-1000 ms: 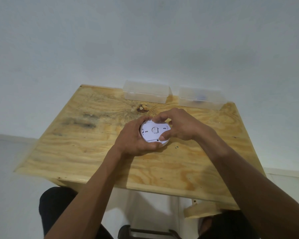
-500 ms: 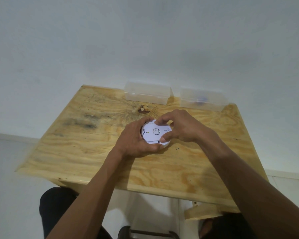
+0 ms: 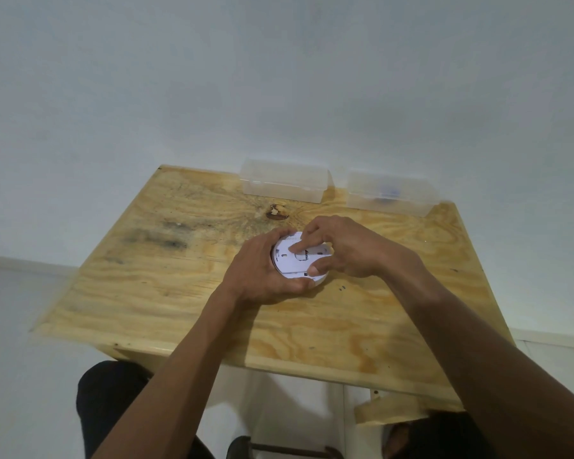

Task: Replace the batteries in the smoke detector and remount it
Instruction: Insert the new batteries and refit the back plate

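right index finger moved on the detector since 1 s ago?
Yes. The right hand has slid its index finger inward from the smoke detector's far rim, the side toward the knot, onto its face.

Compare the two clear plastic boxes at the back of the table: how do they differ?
The left clear plastic box looks empty, while the right clear plastic box shows a small blue shape inside, too blurred to identify. The left box stands nearer the knot in the wooden table; the right box sits at the far right corner. Both are translucent, rectangular and lie along the back edge by the wall, untouched by the hands.
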Demonstrator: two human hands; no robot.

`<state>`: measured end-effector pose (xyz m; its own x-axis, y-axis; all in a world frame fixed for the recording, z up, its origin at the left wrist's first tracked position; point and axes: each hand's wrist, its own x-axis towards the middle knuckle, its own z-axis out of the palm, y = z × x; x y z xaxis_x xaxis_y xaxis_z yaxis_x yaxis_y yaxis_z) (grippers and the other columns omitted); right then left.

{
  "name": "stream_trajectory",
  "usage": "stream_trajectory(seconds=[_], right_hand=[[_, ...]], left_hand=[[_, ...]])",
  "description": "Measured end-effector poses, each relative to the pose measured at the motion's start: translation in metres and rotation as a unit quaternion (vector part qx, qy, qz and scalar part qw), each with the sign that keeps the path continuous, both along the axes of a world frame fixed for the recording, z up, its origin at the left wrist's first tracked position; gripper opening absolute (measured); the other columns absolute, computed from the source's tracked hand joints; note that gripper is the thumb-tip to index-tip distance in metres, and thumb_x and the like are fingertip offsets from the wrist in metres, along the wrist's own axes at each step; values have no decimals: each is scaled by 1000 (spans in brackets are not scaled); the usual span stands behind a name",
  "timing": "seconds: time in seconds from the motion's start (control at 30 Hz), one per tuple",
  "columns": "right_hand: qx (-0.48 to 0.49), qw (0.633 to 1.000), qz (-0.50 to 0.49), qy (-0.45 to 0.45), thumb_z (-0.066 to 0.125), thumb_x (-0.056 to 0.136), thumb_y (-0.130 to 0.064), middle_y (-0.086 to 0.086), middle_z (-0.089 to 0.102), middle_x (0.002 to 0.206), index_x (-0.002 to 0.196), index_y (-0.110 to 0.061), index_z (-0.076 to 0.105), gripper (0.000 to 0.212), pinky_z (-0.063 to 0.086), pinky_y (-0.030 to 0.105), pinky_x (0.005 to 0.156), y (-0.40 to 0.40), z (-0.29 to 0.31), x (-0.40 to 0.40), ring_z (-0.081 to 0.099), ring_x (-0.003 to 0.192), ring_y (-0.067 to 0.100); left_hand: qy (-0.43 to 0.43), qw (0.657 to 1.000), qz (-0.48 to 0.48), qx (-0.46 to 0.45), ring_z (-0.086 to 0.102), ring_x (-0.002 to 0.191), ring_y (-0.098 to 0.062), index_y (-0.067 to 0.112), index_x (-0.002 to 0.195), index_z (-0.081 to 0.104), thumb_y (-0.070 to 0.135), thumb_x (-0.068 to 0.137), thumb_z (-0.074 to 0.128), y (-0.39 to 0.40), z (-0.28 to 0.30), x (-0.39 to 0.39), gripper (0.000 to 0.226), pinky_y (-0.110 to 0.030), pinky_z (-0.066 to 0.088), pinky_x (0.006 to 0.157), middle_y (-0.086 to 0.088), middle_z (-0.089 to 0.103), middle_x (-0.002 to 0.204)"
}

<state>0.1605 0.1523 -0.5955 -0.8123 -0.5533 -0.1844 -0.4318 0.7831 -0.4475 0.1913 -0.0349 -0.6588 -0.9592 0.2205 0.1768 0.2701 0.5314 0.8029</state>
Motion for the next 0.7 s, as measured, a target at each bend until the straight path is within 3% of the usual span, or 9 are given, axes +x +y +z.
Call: stream_trajectory(seconds=[0.33,0.7], right_hand=[[27,999,23,12,77,85,-27,-2,52,131,122,-31,70,38,43,37,94,-2,1,-1,48,116,18],[39,999,27,17,75,87,-24,-2,51,134,123,-31,69,37,43,40,95,-2,4,1,47,117,20]], left_hand=[[-2,1000,4,-20,67,106,-11,22,134,58,67,54,76,-3,-6,-4,94,-40,56,93,9,70,122],[-4,1000,5,-27,67,107,-11,23,135,56,66,54,78,-2,-7,-4,94,-40,57,91,9,69,123]])
